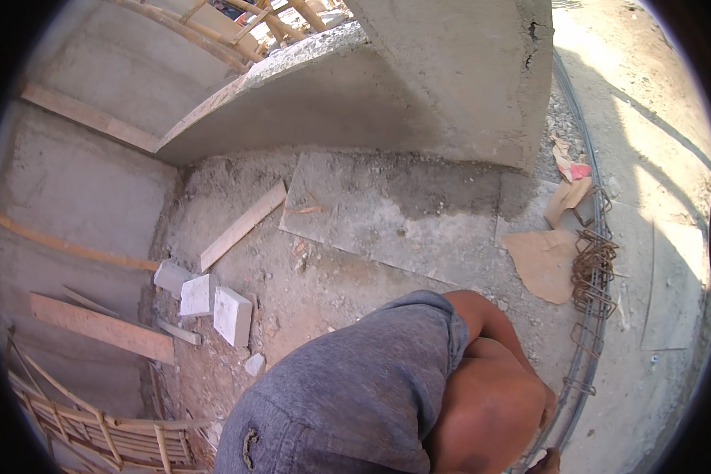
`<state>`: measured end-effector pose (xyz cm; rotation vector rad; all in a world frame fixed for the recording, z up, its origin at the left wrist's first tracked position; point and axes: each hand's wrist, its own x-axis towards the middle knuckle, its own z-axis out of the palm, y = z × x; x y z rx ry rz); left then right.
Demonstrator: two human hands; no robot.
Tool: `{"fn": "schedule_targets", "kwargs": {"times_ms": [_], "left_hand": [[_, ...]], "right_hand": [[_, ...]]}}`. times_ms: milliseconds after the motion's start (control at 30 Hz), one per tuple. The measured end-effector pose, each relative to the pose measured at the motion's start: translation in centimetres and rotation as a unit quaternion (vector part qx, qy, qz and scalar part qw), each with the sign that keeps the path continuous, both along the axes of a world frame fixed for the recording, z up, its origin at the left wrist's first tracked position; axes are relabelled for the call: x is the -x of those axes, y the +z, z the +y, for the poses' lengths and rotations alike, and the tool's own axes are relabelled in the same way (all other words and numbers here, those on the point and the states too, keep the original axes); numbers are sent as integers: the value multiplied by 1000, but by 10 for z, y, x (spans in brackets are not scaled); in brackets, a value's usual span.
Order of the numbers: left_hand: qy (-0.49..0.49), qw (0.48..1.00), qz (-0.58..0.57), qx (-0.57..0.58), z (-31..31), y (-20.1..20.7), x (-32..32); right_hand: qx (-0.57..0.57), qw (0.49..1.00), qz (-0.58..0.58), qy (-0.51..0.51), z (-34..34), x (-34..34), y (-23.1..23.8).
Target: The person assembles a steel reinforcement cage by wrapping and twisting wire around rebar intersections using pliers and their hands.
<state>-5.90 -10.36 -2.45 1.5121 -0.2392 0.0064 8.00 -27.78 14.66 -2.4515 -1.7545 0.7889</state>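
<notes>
Neither of my hands can be made out. Grey cloth [332, 387] and bent bare limbs [482, 407] fill the lower middle, hiding the ground under them. A small bit of skin [545, 461] shows at the lower edge; whether it belongs to a hand or a foot I cannot tell. Beside the limbs run long thin steel bars [562, 411], curving up the right side. Several bent, rusty steel stirrups [596, 261] lie bunched on these bars. A torn piece of brown cardboard [545, 265] lies just left of them.
A low concrete wall [292, 110] crosses the far side, damp ground at its foot. Three pale blocks [232, 316] and a loose plank [243, 225] lie on the left. Boards [103, 324] rest along the left wall, above bamboo framing [134, 434].
</notes>
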Motion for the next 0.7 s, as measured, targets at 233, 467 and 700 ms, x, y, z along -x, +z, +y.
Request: {"fn": "schedule_targets", "kwargs": {"times_ms": [233,467,700], "left_hand": [[86,990,107,-20,1,14,8],[113,979,-36,-165,35,34,-23],[146,984,-83,-65,84,155,-52]], "right_hand": [[89,913,247,-313,-22,-9,-34],[14,821,386,-421,-54,-13,-60],[-20,656,619,-431,6,9,41]]}}
